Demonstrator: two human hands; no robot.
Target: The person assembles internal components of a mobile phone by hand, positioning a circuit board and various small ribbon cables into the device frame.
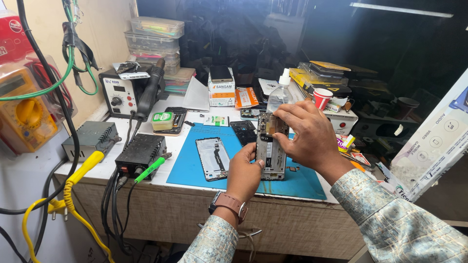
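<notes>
Both hands hold an opened phone frame (271, 151) upright over the blue mat (195, 165): left hand (245, 173) gripping its near-left edge, right hand (304, 134) pinching its far end.

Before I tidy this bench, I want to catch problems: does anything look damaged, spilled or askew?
No spill shows. The opened phone held by left hand and right hand has its insides bare, and a separate phone panel lies slightly tilted on the blue mat.
</notes>
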